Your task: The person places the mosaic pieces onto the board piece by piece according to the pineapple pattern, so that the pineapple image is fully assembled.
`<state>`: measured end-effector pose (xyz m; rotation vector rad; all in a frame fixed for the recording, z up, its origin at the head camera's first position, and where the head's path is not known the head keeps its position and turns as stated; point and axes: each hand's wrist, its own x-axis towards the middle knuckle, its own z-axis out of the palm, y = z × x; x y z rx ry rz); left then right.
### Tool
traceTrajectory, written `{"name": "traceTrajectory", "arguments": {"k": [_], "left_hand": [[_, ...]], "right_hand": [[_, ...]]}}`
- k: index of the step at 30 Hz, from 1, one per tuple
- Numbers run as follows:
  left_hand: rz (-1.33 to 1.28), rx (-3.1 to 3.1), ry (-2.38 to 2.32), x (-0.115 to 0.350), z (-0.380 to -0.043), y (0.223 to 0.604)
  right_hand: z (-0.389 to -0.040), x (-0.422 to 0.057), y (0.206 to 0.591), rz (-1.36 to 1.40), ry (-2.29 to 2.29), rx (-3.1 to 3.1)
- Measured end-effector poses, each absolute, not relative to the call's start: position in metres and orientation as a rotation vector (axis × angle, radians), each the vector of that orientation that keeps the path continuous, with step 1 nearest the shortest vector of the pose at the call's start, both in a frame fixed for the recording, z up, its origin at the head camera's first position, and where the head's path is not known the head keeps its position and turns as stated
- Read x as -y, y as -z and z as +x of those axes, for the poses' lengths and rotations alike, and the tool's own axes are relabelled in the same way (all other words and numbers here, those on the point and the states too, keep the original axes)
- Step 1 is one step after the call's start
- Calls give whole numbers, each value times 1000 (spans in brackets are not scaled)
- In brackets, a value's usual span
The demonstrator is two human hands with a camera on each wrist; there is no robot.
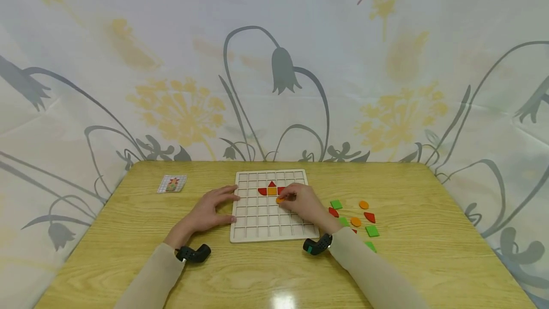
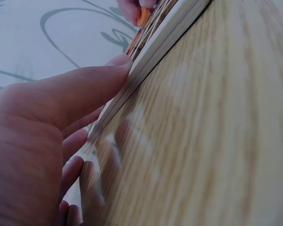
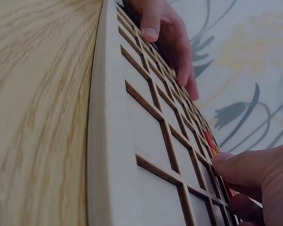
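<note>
A pale wooden grid board (image 1: 253, 223) lies on the table. Red pieces and an orange square (image 1: 272, 191) sit in its upper cells, a red triangle (image 1: 272, 184) topping the square. Between thumb and fingers, my right hand (image 1: 302, 201) pinches an orange piece (image 2: 144, 17) over the cells just below that row; its full outline is hidden. My left hand (image 1: 210, 209) rests against the board's left edge, its thumb (image 2: 96, 82) touching the rim and the other fingers spread farther up the side.
Right of the board lie loose pieces: green squares (image 1: 372, 231), orange circles (image 1: 363, 205) and red pieces (image 1: 370, 217), some partly behind the right forearm. A small pattern card (image 1: 172, 183) lies at the back left. A flower-patterned curtain (image 1: 193, 61) stands behind the table.
</note>
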<state>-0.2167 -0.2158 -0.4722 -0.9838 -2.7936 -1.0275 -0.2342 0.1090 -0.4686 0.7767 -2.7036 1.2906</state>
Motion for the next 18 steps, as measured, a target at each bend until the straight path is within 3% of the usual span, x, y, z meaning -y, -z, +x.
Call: {"name": "traceTrajectory", "arguments": {"k": [18], "left_hand": [[-992,2789,1009,214,-217,473]], "right_hand": [[-242,-94,478,788,-1375,2686]]}}
